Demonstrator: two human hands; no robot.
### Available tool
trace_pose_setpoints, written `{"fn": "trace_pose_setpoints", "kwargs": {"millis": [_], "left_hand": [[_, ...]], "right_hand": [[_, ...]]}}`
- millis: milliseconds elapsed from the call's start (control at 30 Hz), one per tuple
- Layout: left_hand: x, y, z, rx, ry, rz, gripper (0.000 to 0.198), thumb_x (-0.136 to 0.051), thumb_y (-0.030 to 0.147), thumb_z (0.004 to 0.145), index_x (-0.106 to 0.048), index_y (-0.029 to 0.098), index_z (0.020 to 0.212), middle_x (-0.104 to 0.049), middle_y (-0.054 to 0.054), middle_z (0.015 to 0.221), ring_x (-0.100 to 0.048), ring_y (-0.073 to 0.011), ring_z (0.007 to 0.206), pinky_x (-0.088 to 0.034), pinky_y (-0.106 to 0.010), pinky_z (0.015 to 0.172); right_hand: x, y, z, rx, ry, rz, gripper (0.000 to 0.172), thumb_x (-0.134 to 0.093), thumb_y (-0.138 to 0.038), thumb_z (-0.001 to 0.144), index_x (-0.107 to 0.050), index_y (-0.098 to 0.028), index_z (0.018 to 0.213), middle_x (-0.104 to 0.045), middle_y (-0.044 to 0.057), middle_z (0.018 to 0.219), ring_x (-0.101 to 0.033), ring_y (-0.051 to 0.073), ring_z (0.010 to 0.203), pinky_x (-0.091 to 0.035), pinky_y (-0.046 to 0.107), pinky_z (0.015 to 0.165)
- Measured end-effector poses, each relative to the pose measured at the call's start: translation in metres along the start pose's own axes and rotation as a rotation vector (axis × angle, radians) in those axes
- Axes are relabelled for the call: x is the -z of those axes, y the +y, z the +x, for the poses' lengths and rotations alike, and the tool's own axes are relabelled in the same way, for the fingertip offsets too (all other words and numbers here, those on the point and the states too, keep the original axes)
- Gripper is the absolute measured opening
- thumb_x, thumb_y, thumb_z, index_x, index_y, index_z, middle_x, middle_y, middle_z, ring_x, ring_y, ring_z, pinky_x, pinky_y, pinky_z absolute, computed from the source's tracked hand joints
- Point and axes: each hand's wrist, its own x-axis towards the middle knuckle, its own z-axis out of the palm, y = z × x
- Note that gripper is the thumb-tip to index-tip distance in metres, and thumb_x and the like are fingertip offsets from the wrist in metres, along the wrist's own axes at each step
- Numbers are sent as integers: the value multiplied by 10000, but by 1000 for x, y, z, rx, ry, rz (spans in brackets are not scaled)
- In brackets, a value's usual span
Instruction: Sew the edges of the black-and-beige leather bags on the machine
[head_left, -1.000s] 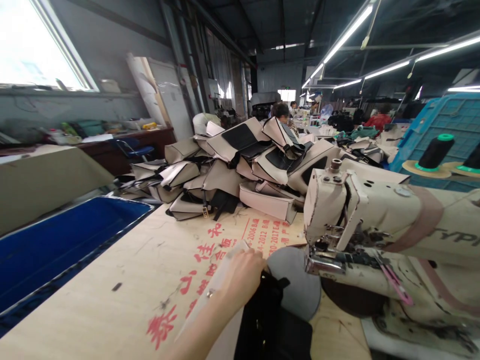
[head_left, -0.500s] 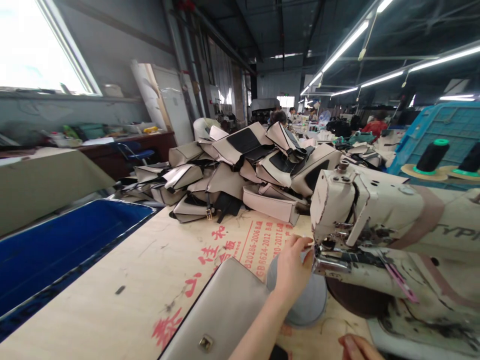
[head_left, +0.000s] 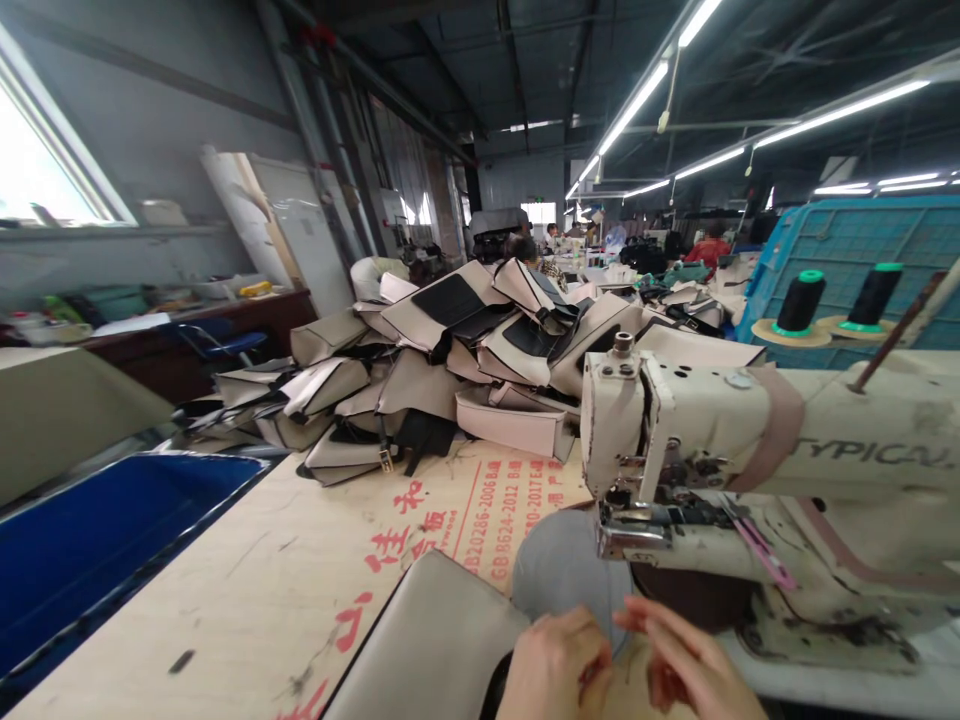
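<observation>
My left hand point(head_left: 559, 665) is low in the view with its fingers curled in. What it holds, if anything, is hidden. Just to its right, my right hand point(head_left: 686, 660) has its fingers partly stretched towards the left one, apart from each other, with nothing visible in them. Beside my left hand lies a beige handbag point(head_left: 435, 635) with a dark edge, cut off by the bottom of the view. Behind both hands is a round grey pad point(head_left: 566, 565). A cylinder-arm sewing machine point(head_left: 697, 430) stands to the right, its needle area above and beyond my hands.
Several beige and black bags point(head_left: 420, 380) are heaped at the back of the plywood table point(head_left: 247, 580). A blue bin point(head_left: 112, 540) stands at the left. Black thread spools point(head_left: 799, 302) rise behind the machine, before a blue crate point(head_left: 862, 250). People sit farther back.
My left hand has come down from the machine's needle area to the front. My right hand has risen further into view beside it. The view has shifted to the right.
</observation>
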Motion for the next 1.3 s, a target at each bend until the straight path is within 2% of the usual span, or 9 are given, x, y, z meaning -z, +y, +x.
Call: {"fn": "trace_pose_setpoints", "kwargs": {"millis": [67, 167, 333, 533, 700, 867, 1000, 1133, 1300], "left_hand": [[5, 5, -2, -10, 38, 25, 93, -528, 104, 691, -563, 185, 661, -585, 13, 682, -535, -111, 609, -378, -202, 586], [27, 16, 11, 43, 149, -69, 143, -460, 138, 784, -569, 197, 714, -596, -3, 735, -558, -121, 671, -410, -206, 617], [54, 44, 48, 127, 377, -506, 251, -456, 201, 828, -439, 233, 1076, -587, -7, 851, -577, -120, 761, -451, -256, 752], [47, 62, 78, 179, 368, -1090, 231, -470, 270, 831, -339, 222, 1014, -533, 49, 672, -568, -110, 616, -477, -243, 628], [49, 56, 81, 190, 407, -962, 155, -485, 298, 824, -456, 177, 916, -504, 47, 578, -515, -95, 547, -423, -191, 537], [66, 45, 82, 132, 336, -649, 144, -492, 295, 815, -535, 159, 798, -465, 41, 580, -462, -78, 486, -374, -176, 465], [89, 43, 84, -122, 97, -87, 175, -434, 172, 828, -568, 161, 715, -536, -2, 692, -524, -105, 635, -394, -187, 579], [94, 43, 86, -407, -146, 472, 201, -407, 50, 766, -562, 158, 695, -565, -17, 718, -512, -117, 591, -386, -198, 537], [88, 44, 77, -263, 47, 232, 244, -366, 140, 844, -595, 189, 913, -577, -7, 740, -525, -82, 555, -404, -160, 515]], "right_hand": [[-10, -21, 12, 12, -138, 166, 491, -619, -535, 696, -585, -200, 1053, -587, 20, 761, -394, 42, 409, -317, 162, 388], [-20, -35, 21, 148, -112, 60, 353, -570, -478, 763, -613, -183, 953, -481, -39, 531, -302, 28, 358, -244, 131, 354], [-21, -4, 28, 567, -112, -681, 325, -365, -346, 882, -632, -190, 983, -660, 74, 830, -621, 172, 682, -479, 214, 617], [-1, 34, 34, 905, 93, -1014, 330, -344, -267, 890, -520, -217, 1165, -674, 69, 873, -648, 183, 588, -515, 215, 520], [8, -9, 28, 1096, 226, -968, 222, -381, -167, 879, -553, -176, 1020, -645, 83, 856, -640, 147, 702, -508, 186, 657], [-19, -47, 31, 952, 92, -646, 256, -293, -236, 907, -536, -184, 970, -523, 100, 1104, -602, 98, 716, -478, 168, 625], [-32, -44, 45, 737, 3, -531, 313, -272, -307, 921, -530, -175, 801, -564, 19, 726, -556, 97, 606, -423, 170, 560], [-27, -37, 59, 595, 62, -483, 391, -265, -399, 920, -483, -173, 686, -537, 6, 615, -527, 116, 587, -396, 188, 562], [-23, -36, 67, 561, 36, -452, 449, -243, -472, 911, -486, -166, 691, -543, 13, 619, -521, 122, 583, -389, 200, 569]]}}
